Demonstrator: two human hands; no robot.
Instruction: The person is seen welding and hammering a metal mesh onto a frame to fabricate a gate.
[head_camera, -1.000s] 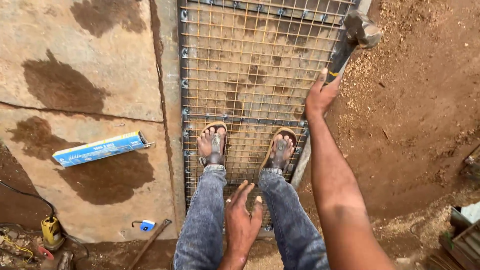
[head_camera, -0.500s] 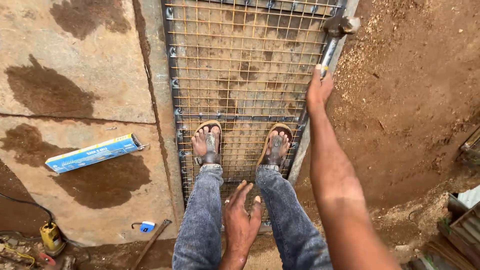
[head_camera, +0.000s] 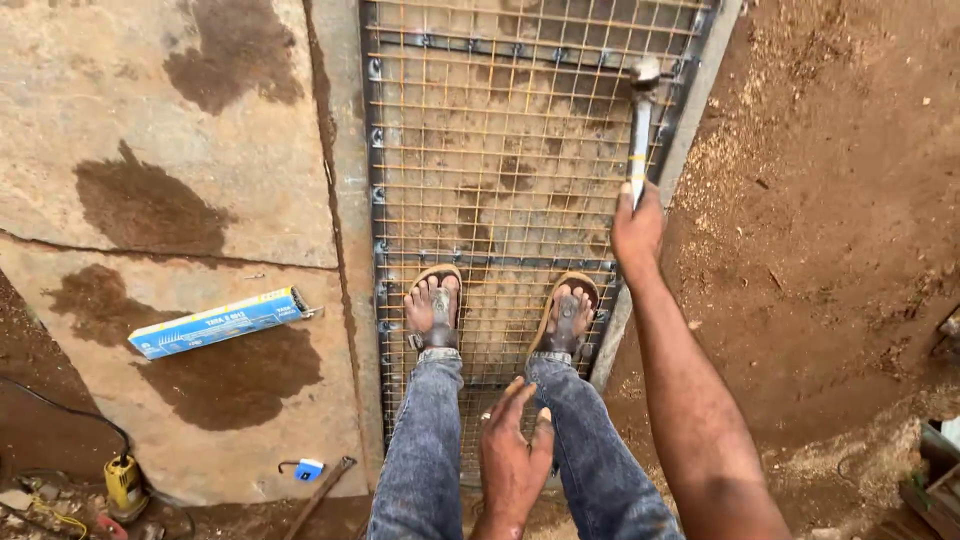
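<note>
Since half a second ago the hammer (head_camera: 641, 125) has swung down: its head, then up at the gate's far right corner, now sits against the mesh gate (head_camera: 500, 150) just inside the right rail, and the view has tipped a little toward the feet. From where I watch, my right hand (head_camera: 637, 228) is closed around the bottom of the handle. The handle's long axis runs almost straight from 6 to 12 o'clock, so the head lies at 12 from the grip, touching or nearly touching the wire beside the frame bar. My left hand (head_camera: 512, 462) hangs loose with fingers spread and holds nothing, low between the knees at 6 o'clock, well apart from the tool; the right is plainly the nearer. Both sandalled feet (head_camera: 435, 310) stand on the mesh. Off at 9 o'clock a blue box (head_camera: 220, 322) lies on the concrete slab (head_camera: 150, 100).
</note>
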